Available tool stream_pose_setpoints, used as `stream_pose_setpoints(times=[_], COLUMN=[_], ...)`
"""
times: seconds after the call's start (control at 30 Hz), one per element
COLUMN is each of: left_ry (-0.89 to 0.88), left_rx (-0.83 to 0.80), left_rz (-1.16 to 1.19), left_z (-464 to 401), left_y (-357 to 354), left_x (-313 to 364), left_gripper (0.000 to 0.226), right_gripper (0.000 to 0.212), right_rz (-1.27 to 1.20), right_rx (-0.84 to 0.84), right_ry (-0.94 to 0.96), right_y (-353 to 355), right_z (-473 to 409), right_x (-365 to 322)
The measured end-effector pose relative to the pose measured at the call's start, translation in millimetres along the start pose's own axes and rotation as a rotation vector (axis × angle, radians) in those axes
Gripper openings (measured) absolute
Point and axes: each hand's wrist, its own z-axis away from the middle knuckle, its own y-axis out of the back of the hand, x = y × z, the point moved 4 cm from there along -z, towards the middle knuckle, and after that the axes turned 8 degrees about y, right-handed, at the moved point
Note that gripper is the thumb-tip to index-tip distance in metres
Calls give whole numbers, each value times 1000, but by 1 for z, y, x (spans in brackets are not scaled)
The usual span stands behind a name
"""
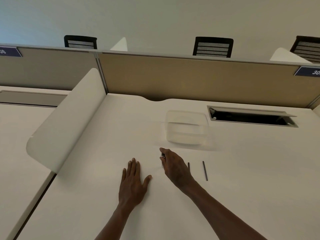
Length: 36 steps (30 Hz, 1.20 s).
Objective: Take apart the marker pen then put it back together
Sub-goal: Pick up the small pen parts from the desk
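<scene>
Just past the hands sits a clear plastic tray (187, 129), blurred, w/ nothing between it and the fingers. Right of it, a cable slot (252, 116) w/ its flap up. Left: a curved white divider (69, 116); at the back, a tan partition (190, 78) w/ number tags, three black mesh chairs beyond it, plain wall above.

Desk (242, 170) is white and mostly bare. Left hand (133, 182) lies flat, palm down, fingers spread, holding nothing. Right hand (174, 167) is curled around a marker part (162, 155); only a dark bit shows at the fingertips, rest hidden. Two thin dark rods lie on the desk right of that hand: short rod (188, 166), partly behind the hand, and long rod (205, 170), apart from it.
</scene>
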Motion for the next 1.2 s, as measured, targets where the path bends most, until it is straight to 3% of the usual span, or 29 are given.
stream_pose_setpoints(times=[1.2], left_ry=[-5], left_rx=[6], left_rz=[-2], left_z=[0], left_y=[2], left_x=[2], left_gripper=[85], right_gripper=[40], right_rz=[-94], right_rx=[-29], right_ry=[-219], right_y=[8], right_z=[-11], right_x=[9])
